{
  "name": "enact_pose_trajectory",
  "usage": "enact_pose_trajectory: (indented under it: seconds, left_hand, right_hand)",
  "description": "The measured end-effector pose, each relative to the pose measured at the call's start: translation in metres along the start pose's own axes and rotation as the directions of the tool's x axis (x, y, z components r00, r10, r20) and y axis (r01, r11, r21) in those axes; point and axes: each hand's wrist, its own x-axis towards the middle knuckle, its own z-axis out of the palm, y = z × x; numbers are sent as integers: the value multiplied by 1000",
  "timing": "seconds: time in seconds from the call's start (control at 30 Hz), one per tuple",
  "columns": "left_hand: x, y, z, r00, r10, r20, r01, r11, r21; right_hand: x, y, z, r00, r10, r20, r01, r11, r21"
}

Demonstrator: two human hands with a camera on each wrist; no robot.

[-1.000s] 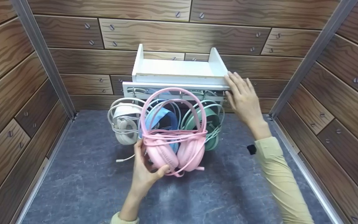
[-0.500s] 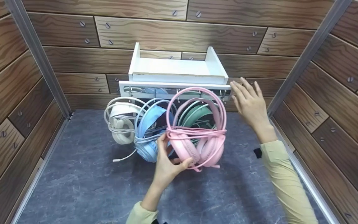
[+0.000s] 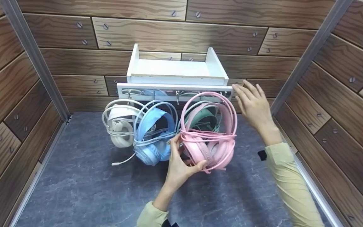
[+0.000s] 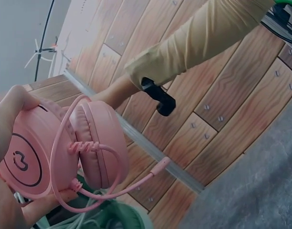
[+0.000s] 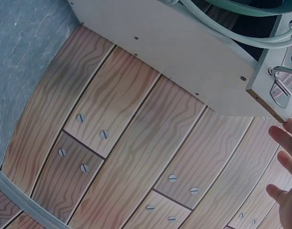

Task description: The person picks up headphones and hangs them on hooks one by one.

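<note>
In the head view my left hand grips a pair of pink headphones by one ear cup, its thumb on the near side. Their cord is wrapped round the band above the cups. The band stands in front of the right end of the white hook rack; whether it sits on a hook I cannot tell. My right hand has its fingers spread at the rack's right end, the fingertips at its edge. The left wrist view shows the pink ear cup and its short microphone.
White headphones, blue headphones and green headphones hang on the rack, the green pair behind the pink one. A white shelf stands above the rack, against the wood-patterned wall. The floor is a dark grey surface.
My left hand has carried the pink headphones to the right, from in front of the blue pair to in front of the green pair. My right fingers have shifted slightly at the rack's end.
</note>
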Motion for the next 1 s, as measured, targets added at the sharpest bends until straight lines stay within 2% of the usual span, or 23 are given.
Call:
enact_pose_trajectory:
  seconds: [0.23,0.33,0.5,0.6,0.7,1.0]
  left_hand:
    - [1,-11,12,1000,22,-3,-22,1000,15]
    - [2,-30,18,999,34,-21,-33,998,48]
    - [5,-60,29,996,74,-60,-60,978,202]
    - [5,-66,34,992,96,-78,-70,956,284]
    - [6,-70,39,992,89,-89,-54,940,338]
    - [4,-84,53,993,86,-79,-48,919,392]
  right_hand:
    - [1,-1,-1,1000,16,1,-16,1000,23]
    - [2,-2,-1,1000,17,-1,-17,1000,26]
    - [1,-3,0,1000,24,-3,-24,999,36]
    - [1,-4,1,999,34,-5,-34,998,59]
    - [0,-5,2,999,49,-5,-48,996,79]
    - [-1,-5,2,997,71,-5,-70,993,91]
